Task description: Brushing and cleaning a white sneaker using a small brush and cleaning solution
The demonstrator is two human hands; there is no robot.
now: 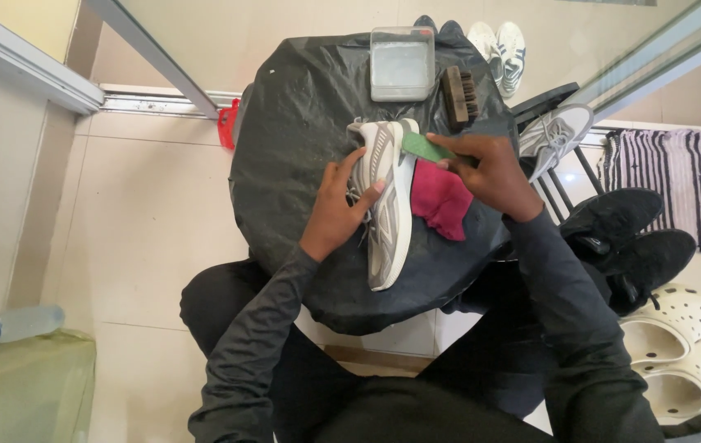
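A grey and white sneaker [389, 209] lies on its side on a round table covered in black plastic [301, 123]. My left hand [338, 205] grips the sneaker's upper and holds it down. My right hand [490, 168] holds a green sponge [422, 146], whose end presses against the shoe's white sole edge near the heel. A dark red cloth [440, 201] lies on the plastic just under my right hand, beside the sneaker.
A clear tub of cloudy water [402, 64] and a wooden brush [458, 94] stand at the table's far edge. Shoes surround the table: white sneakers [498, 51], a grey sneaker [559, 131], black shoes [629, 238], white clogs [682, 344]. A plastic bottle [6, 326] lies at left.
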